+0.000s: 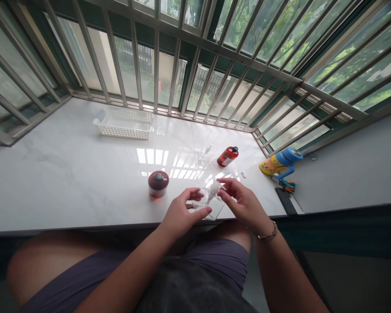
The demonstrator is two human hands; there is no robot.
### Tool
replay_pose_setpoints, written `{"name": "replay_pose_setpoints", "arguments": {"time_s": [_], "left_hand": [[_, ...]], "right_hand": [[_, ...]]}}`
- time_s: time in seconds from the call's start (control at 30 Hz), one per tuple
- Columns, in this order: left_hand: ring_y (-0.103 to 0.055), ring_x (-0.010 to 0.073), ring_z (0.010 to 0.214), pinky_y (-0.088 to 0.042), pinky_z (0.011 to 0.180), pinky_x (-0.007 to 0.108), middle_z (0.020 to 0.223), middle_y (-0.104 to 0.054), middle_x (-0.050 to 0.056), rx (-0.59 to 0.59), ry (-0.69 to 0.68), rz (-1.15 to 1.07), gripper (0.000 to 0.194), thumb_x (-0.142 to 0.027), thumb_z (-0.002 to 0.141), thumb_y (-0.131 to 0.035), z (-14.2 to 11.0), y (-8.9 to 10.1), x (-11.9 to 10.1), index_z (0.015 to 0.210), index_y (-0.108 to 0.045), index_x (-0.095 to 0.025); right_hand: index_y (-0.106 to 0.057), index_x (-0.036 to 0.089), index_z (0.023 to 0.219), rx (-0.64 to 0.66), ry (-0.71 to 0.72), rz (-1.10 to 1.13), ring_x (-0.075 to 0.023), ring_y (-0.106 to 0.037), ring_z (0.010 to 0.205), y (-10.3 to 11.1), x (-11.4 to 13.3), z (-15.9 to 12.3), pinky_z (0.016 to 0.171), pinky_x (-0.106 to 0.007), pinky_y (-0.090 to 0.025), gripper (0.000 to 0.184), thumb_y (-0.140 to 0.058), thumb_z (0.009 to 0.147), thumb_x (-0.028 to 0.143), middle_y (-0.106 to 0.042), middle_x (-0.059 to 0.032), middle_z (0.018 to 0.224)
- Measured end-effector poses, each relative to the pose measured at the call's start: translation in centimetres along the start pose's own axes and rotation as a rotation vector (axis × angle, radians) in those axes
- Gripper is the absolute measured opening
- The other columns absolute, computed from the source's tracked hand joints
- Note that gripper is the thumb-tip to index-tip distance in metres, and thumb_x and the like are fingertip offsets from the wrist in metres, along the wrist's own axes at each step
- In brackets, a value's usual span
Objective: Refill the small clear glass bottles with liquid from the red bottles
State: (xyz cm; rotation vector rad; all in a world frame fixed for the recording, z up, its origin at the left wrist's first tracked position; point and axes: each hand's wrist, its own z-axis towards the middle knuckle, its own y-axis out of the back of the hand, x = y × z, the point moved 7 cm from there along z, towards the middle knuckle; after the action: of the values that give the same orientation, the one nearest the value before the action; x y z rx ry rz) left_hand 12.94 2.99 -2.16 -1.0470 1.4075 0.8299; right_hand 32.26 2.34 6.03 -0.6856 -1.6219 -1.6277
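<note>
Left hand point(185, 210) half open by clear bottle point(214, 211) — right hand point(244, 201) half-curled at white pump point(213, 189), hold unclear

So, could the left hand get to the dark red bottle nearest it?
Probably yes: the dark red bottle stands close to the left hand, nothing visible between them, though that hand is curled by the clear container.

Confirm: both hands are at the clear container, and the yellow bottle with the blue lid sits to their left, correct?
Wrong side: the yellow bottle with the blue lid sits off to the right, past the right hand, in the head view. The rest holds.
</note>
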Motion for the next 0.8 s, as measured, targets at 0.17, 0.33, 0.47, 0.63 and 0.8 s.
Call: {"name": "replay_pose_setpoints", "arguments": {"time_s": [0.17,0.33,0.47,0.63,0.8], "left_hand": [[-0.065,0.0298,0.130,-0.051,0.114,0.045,0.137,-0.070,0.009,-0.016,-0.080,0.215,0.069,-0.041,0.074,-0.093,0.4,0.7,1.1,0.133,-0.061,-0.026],[-0.066,0.0297,0.129,-0.053,0.110,0.045,0.140,-0.068,0.007,-0.055,-0.073,0.416,0.069,-0.036,0.077,-0.091,1.1,1.6,3.4,0.136,-0.056,-0.027],[-0.061,0.0329,0.138,-0.051,0.116,0.050,0.149,-0.062,0.013,-0.079,-0.093,0.585,0.078,-0.029,0.079,-0.090,1.4,2.1,5.4,0.145,-0.050,-0.024],[-0.044,0.0389,0.153,-0.044,0.123,0.060,0.162,-0.047,0.023,-0.161,-0.458,0.812,0.100,-0.038,0.081,-0.091,0.4,1.0,3.0,0.159,-0.032,-0.019],[-0.055,0.0326,0.145,-0.044,0.123,0.058,0.149,-0.061,0.020,-0.158,-0.828,0.923,0.058,-0.031,0.104,-0.062,-0.9,-1.5,-2.3,0.154,-0.039,-0.015]], "right_hand": [[-0.069,0.024,0.120,-0.042,0.014,-0.196,-0.0189,-0.065,0.073,-2.0,-0.3,0.6,0.070,-0.034,-0.054,0.033,-0.069,0.098,0.048,-0.072,-0.0029,0.088],[-0.068,0.022,0.117,-0.170,0.106,-0.233,-0.0167,-0.063,0.071,-2.9,-0.3,0.5,0.069,-0.032,-0.053,0.026,-0.064,0.101,0.043,-0.072,-0.0043,0.096],[-0.066,0.021,0.120,-0.206,0.166,-0.301,-0.0163,-0.063,0.073,-2.9,-0.3,0.4,0.070,-0.032,-0.053,0.025,-0.060,0.104,0.040,-0.070,-0.0056,0.101],[-0.064,0.019,0.120,-0.263,0.238,-0.426,-0.0170,-0.062,0.071,-3.3,0.8,-0.4,0.070,-0.033,-0.051,0.022,-0.059,0.105,0.035,-0.069,-0.0044,0.094],[-0.063,0.019,0.114,-0.282,0.293,-0.435,-0.0179,-0.063,0.073,-4.6,2.8,-1.5,0.071,-0.032,-0.051,0.015,-0.060,0.104,0.031,-0.068,-0.0033,0.088]]}}
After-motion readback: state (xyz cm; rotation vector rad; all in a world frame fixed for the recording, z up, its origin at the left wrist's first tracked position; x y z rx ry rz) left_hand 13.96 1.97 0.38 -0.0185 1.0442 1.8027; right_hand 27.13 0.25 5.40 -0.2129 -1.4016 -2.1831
